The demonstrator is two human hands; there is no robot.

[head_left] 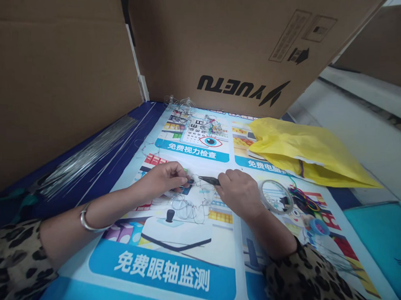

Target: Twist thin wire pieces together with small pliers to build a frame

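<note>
My left hand (pixel 167 179) pinches one end of a thin wire piece (pixel 192 209) bent into several loops, which lies over the printed poster. My right hand (pixel 240 193) is wrapped round the handles of dark pliers (pixel 208 180). Their narrow jaws point left and meet the wire close to my left fingertips. Whether the jaws are fully closed is too small to make out. A clear roll of tape (pixel 276 196) stands just right of my right hand.
A bundle of straight wires (pixel 88 154) lies at the left. Tangled wire pieces (pixel 210 123) sit at the back. To the right are a yellow bag (pixel 306 145), coloured cords (pixel 308 199) and a small blue container (pixel 319 227). Cardboard walls (pixel 227 43) stand behind and left.
</note>
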